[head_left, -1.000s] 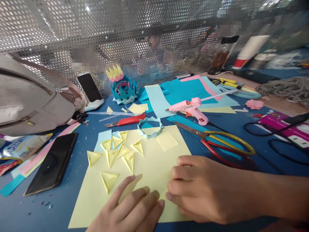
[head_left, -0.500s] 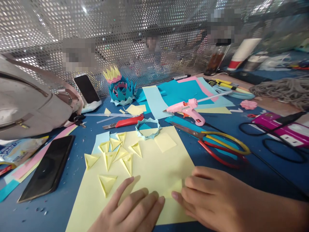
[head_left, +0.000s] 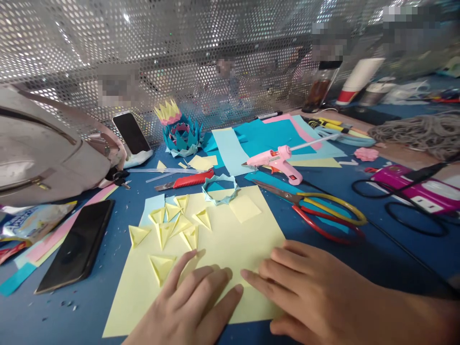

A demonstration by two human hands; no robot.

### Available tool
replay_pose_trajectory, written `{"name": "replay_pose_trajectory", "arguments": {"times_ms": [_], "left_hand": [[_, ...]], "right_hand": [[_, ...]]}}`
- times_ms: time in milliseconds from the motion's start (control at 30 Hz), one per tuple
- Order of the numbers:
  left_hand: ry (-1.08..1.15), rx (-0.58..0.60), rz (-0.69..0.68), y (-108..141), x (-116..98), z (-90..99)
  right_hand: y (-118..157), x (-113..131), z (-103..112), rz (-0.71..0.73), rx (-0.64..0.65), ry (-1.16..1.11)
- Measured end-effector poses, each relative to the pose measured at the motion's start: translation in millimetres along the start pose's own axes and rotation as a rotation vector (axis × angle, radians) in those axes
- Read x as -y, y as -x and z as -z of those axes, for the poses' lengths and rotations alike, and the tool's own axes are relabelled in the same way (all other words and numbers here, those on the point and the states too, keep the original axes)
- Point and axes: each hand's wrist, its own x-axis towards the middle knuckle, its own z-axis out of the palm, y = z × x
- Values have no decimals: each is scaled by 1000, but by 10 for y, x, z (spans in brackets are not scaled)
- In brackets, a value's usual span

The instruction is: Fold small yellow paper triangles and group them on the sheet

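A large pale-yellow sheet [head_left: 215, 242] lies under both hands. My left hand [head_left: 194, 299] rests on its lower part, fingers spread, the little fingertip close to folded yellow paper triangles [head_left: 162, 268]. My right hand [head_left: 298, 287] lies flat at the sheet's lower right, index finger stretched towards my left fingertips and thumb apart. Between the hands a small yellow paper piece is hard to tell from the sheet. Several more triangles cluster at the upper left. A light-blue zigzag paper ring [head_left: 220, 189] and a yellow paper square [head_left: 245, 207] lie along the top.
Scissors [head_left: 309, 203] and a pink glue gun [head_left: 276, 160] lie to the right, a red box cutter [head_left: 190, 180] behind. A black phone [head_left: 77, 244] and a bag [head_left: 46, 148] are at left. Blue paper crowns [head_left: 182, 136] stand by the perforated metal screen. A purple power strip [head_left: 419, 189] sits right.
My right hand has moved left and its fingers have straightened, from a pinch near a small yellow paper piece to lying flat. My left fingers remain spread. The view has shifted slightly.
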Motion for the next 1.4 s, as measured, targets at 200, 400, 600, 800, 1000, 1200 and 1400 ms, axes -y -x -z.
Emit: {"name": "replay_pose_trajectory", "arguments": {"times_ms": [200, 400, 600, 800, 1000, 1200, 1400], "left_hand": [[25, 147, -52, 14, 93, 123], [127, 222, -5, -52, 184, 239], [75, 233, -64, -62, 153, 260], [69, 218, -104, -102, 107, 265], [7, 99, -120, -105, 80, 227], [-67, 150, -194, -223, 81, 340], [-72, 138, -209, -254, 85, 339]], "right_hand": [[126, 90, -15, -135, -47, 127], [198, 31, 14, -165, -29, 124], [90, -102, 94, -148, 18, -11], [-134, -303, 66, -93, 191, -312], [-363, -428, 155, -170, 331, -545], [-521, -499, 256, -184, 476, -622], [-618, -501, 238, -66, 442, -479]]}}
